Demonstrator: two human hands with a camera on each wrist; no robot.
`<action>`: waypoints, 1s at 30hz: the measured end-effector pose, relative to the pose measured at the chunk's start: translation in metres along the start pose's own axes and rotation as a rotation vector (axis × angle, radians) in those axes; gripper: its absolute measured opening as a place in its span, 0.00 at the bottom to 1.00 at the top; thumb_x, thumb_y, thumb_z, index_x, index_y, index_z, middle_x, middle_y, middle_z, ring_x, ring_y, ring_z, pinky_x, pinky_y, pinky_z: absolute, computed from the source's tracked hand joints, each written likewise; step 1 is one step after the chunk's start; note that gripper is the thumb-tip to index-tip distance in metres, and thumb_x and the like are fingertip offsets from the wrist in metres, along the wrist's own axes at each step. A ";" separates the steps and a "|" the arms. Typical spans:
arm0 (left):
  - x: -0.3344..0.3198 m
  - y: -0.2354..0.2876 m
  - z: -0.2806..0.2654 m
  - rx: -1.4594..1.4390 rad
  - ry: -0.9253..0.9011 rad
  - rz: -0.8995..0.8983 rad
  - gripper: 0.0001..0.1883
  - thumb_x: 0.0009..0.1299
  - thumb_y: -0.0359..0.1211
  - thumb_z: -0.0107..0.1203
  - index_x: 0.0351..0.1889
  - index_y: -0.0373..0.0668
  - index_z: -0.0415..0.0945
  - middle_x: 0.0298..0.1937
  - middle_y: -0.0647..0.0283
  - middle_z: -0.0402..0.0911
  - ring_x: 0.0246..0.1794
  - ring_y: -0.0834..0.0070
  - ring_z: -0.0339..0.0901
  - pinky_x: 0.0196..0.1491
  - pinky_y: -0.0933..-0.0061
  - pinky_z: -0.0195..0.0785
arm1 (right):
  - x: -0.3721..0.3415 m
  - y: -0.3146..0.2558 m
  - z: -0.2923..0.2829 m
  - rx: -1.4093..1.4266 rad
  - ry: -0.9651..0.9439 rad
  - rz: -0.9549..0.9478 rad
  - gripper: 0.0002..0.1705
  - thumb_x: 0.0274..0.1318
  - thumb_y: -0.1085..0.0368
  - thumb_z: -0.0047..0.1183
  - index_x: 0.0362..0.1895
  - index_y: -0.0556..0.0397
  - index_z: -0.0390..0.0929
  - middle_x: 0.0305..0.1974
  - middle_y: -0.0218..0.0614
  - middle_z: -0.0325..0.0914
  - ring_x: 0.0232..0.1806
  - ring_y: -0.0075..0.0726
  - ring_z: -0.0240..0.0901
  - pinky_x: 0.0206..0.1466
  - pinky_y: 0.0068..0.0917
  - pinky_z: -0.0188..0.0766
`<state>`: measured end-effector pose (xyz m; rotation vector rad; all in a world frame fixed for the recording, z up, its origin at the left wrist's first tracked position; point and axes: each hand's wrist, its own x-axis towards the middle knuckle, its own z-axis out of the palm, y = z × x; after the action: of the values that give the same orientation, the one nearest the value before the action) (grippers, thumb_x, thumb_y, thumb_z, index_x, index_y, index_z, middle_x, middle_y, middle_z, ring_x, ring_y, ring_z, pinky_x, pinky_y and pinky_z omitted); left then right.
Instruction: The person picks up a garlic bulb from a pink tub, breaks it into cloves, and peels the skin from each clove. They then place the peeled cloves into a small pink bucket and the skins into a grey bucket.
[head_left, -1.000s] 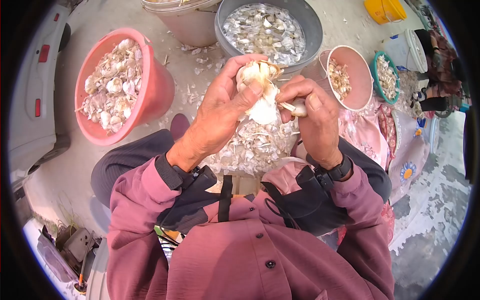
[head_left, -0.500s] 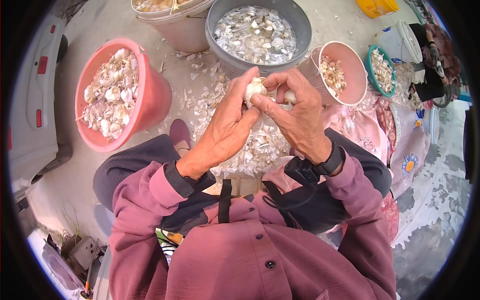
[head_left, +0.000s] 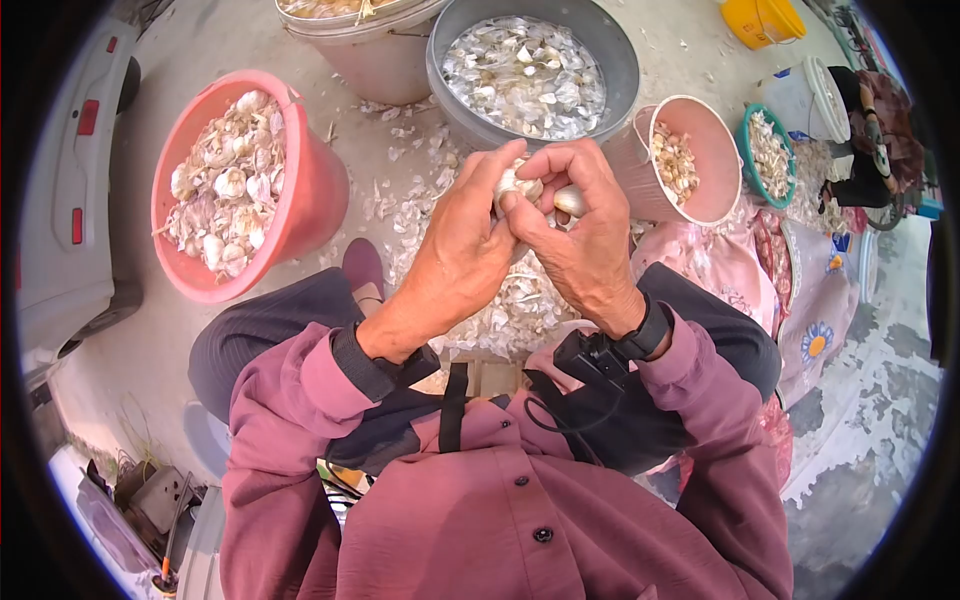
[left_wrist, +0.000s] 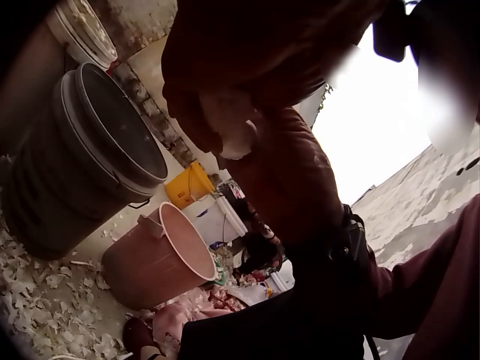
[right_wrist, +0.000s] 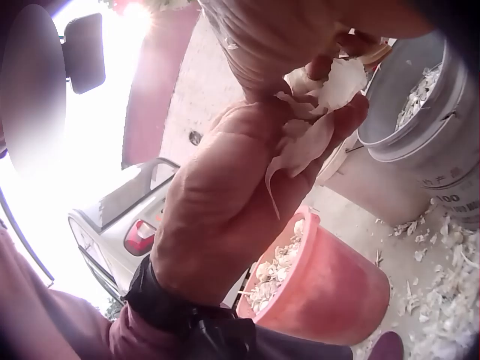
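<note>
Left hand (head_left: 450, 250) — fingers curled round a garlic bulb (head_left: 518, 186); right hand (head_left: 590, 240) — thumb and forefinger pinching the same bulb, a separate clove (head_left: 571, 201) held within the curl of its fingers. Peelings (head_left: 515, 310) cover the ground below, with a large pink bucket (head_left: 322, 185) of bulbs to the left and a grey bucket (head_left: 620, 105) beyond the hands.

The pale floor (head_left: 150, 320) turns patchy grey at right. Garlic skins (head_left: 520, 310) spread thickly at centre. A red-pink tub (head_left: 322, 190) stands at left, a pale bucket (head_left: 385, 70) and grey tub (head_left: 622, 75) at top, and a pink bucket (head_left: 632, 175), green basket (head_left: 745, 150), white bucket (head_left: 790, 100) and yellow bucket (head_left: 752, 25) toward upper right.
</note>
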<state>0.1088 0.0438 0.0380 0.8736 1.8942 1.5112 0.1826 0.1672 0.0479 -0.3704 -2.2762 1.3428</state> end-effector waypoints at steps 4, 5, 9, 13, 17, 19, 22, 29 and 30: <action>0.002 -0.007 -0.003 -0.229 0.001 0.120 0.26 0.69 0.25 0.48 0.66 0.37 0.59 0.54 0.53 0.69 0.50 0.66 0.72 0.50 0.68 0.65 | 0.006 -0.002 -0.007 -0.009 -0.013 -0.088 0.13 0.47 0.71 0.59 0.40 0.55 0.75 0.38 0.35 0.70 0.29 0.27 0.70 0.35 0.24 0.66; 0.002 -0.006 -0.004 -0.232 0.007 0.119 0.26 0.69 0.25 0.48 0.66 0.37 0.59 0.54 0.53 0.69 0.50 0.66 0.72 0.50 0.68 0.65 | 0.006 0.000 -0.008 -0.009 -0.020 -0.090 0.13 0.47 0.71 0.59 0.40 0.55 0.75 0.38 0.35 0.70 0.29 0.27 0.70 0.35 0.24 0.66; 0.005 0.005 -0.018 -0.551 -0.077 -0.017 0.23 0.72 0.31 0.44 0.65 0.35 0.61 0.54 0.58 0.71 0.51 0.73 0.71 0.51 0.72 0.66 | 0.008 0.002 -0.006 0.057 -0.026 -0.157 0.16 0.45 0.72 0.61 0.42 0.55 0.75 0.39 0.34 0.71 0.29 0.27 0.70 0.38 0.25 0.67; 0.003 0.008 -0.020 -0.975 -0.145 -0.212 0.21 0.77 0.38 0.39 0.61 0.34 0.66 0.48 0.62 0.75 0.47 0.80 0.71 0.47 0.79 0.66 | 0.013 -0.001 -0.013 0.073 -0.158 -0.181 0.19 0.41 0.75 0.61 0.42 0.55 0.75 0.39 0.35 0.72 0.28 0.28 0.70 0.40 0.27 0.68; 0.002 -0.005 -0.011 -0.904 -0.080 -0.313 0.20 0.78 0.41 0.37 0.58 0.36 0.69 0.44 0.65 0.76 0.44 0.81 0.72 0.45 0.79 0.66 | 0.009 0.002 -0.015 0.034 -0.261 -0.262 0.19 0.41 0.75 0.61 0.42 0.54 0.75 0.39 0.36 0.72 0.28 0.29 0.70 0.41 0.28 0.69; -0.001 -0.014 -0.003 -0.803 -0.010 -0.300 0.19 0.78 0.43 0.38 0.52 0.39 0.71 0.39 0.67 0.74 0.42 0.82 0.70 0.44 0.80 0.65 | 0.005 0.000 -0.012 0.037 -0.334 -0.204 0.18 0.41 0.75 0.60 0.42 0.54 0.75 0.39 0.37 0.73 0.28 0.30 0.70 0.41 0.28 0.69; -0.002 -0.023 0.005 -0.760 0.065 -0.303 0.17 0.77 0.44 0.39 0.44 0.42 0.72 0.36 0.69 0.71 0.38 0.82 0.67 0.41 0.79 0.63 | 0.003 0.003 -0.010 0.027 -0.374 -0.224 0.18 0.42 0.75 0.59 0.42 0.55 0.74 0.39 0.37 0.71 0.30 0.31 0.69 0.41 0.29 0.69; 0.000 -0.003 0.005 -0.721 0.256 -0.402 0.13 0.75 0.39 0.39 0.30 0.43 0.67 0.31 0.70 0.67 0.35 0.81 0.61 0.41 0.75 0.57 | 0.001 -0.007 -0.005 0.030 -0.447 -0.261 0.22 0.42 0.72 0.60 0.45 0.53 0.70 0.40 0.36 0.67 0.32 0.34 0.69 0.39 0.30 0.68; 0.001 -0.001 0.005 -0.722 0.261 -0.403 0.13 0.75 0.39 0.39 0.30 0.43 0.67 0.31 0.70 0.67 0.35 0.81 0.61 0.41 0.75 0.57 | 0.002 -0.006 -0.004 0.032 -0.452 -0.262 0.22 0.42 0.72 0.60 0.45 0.53 0.70 0.40 0.36 0.67 0.32 0.34 0.69 0.39 0.30 0.68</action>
<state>0.1119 0.0478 0.0361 -0.0283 1.3800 1.8952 0.1829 0.1688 0.0556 0.2651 -2.5415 1.4287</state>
